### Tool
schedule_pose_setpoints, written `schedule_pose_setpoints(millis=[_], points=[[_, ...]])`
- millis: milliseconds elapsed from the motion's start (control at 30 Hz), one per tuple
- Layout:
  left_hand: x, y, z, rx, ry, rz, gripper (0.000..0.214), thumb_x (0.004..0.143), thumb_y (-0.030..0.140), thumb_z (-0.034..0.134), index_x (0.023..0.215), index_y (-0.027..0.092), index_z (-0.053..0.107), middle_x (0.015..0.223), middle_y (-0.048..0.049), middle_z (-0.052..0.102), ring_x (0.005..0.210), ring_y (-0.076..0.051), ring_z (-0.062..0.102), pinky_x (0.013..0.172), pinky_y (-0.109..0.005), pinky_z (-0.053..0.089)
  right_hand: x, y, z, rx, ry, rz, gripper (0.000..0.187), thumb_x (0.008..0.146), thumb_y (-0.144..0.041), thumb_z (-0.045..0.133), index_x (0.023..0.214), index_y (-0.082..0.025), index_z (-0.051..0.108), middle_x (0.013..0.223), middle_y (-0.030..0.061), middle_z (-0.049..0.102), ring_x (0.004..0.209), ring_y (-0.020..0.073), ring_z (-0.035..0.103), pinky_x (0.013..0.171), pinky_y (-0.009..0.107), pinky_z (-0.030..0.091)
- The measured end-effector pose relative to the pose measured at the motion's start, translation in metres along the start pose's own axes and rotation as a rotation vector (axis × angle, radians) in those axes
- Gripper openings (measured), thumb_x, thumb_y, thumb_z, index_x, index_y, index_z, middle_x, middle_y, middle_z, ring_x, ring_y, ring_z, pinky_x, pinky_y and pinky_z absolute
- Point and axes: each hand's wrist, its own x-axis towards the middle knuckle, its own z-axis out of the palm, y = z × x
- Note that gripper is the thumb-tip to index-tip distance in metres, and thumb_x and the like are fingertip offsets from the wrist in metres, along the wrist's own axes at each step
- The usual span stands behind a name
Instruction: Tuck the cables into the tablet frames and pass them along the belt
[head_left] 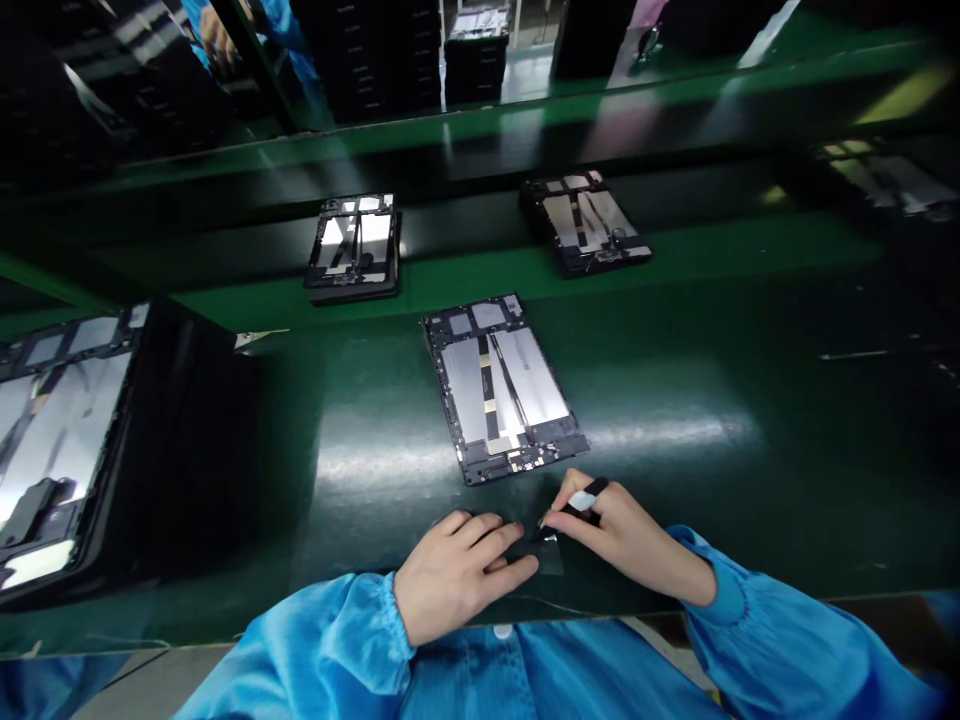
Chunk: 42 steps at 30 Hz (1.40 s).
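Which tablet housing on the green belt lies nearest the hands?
The centre one, just beyond the left hand and right hand; another and another lie farther up the belt, a fourth far left.

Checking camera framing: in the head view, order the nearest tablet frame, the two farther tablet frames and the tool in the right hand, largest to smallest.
Nearest tablet frame
The two farther frames, too alike to rank
The black-and-white tool

Tool: the black-and-white pen-like tool [583,499] was partly hidden by the right hand [630,535]; its tip was too small to tell.
Sheet: the translucent sheet [551,557] was partly hidden by the left hand [465,570].
Left edge: the open tablet housing [60,430] was cut off.
Top left: a co-worker's hand [216,40] was cut off.
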Motion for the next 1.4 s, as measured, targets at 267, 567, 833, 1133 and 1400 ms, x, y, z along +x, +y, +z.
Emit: schedule_pose_setpoints(millis=[267, 567, 833, 1133, 1400], points=[[-0.003, -0.005, -0.008, -0.033, 0.061, -0.028, 0.028, 0.096, 0.013, 0.051, 0.120, 0.024, 0.062, 0.119, -0.0037, 0.065, 0.101, -0.019, 0.058, 0.075, -0.030, 0.047, 0.033, -0.020, -0.016, 0.363, 0.021, 0.077, 0.028, 0.089, -0.044, 0.062, 0.076, -0.020, 0.055, 0.071, -0.0015, 0.058, 0.055, 0.0118, 0.060, 0.051, 0.023, 0.052], [-0.009, -0.037, -0.015, -0.040, 0.286, -0.274, 0.020, 0.096, 0.015, 0.051, 0.112, 0.018, 0.064, 0.107, -0.0063, 0.067, 0.094, -0.017, 0.060, 0.079, -0.030, 0.050, 0.082, -0.040, -0.024, 0.314, -0.121, 0.101, 0.025, 0.083, -0.041, 0.067, 0.079, -0.020, 0.053, 0.063, -0.0007, 0.063, 0.062, 0.0176, 0.068, 0.051, 0.024, 0.052], [-0.008, -0.040, -0.010, -0.064, 0.283, -0.296, 0.021, 0.096, 0.015, 0.051, 0.112, 0.019, 0.064, 0.106, -0.0068, 0.068, 0.094, -0.017, 0.061, 0.080, -0.030, 0.052, 0.088, -0.048, -0.028, 0.158, -0.094, -0.006, 0.018, 0.087, -0.033, 0.061, 0.076, -0.020, 0.056, 0.067, -0.0010, 0.063, 0.066, 0.0166, 0.067, 0.059, 0.025, 0.051], [-0.009, -0.040, -0.010, -0.089, 0.279, -0.304, 0.020, 0.094, 0.013, 0.055, 0.112, 0.018, 0.064, 0.109, -0.0063, 0.068, 0.093, -0.018, 0.060, 0.081, -0.031, 0.050, 0.094, -0.038, -0.015, 0.303, -0.175, 0.188, 0.021, 0.085, -0.038, 0.064, 0.081, -0.022, 0.052, 0.057, -0.0015, 0.068, 0.057, 0.0183, 0.071, 0.053, 0.027, 0.057], [-0.006, -0.040, -0.011, -0.066, 0.303, -0.321, 0.018, 0.095, 0.016, 0.054, 0.108, 0.018, 0.065, 0.104, -0.0060, 0.069, 0.090, -0.017, 0.061, 0.079, -0.030, 0.052, 0.099, -0.035, -0.008, 0.333, -0.162, 0.214, 0.023, 0.083, -0.038, 0.065, 0.081, -0.020, 0.051, 0.057, -0.0018, 0.067, 0.051, 0.0152, 0.069, 0.046, 0.023, 0.055]])
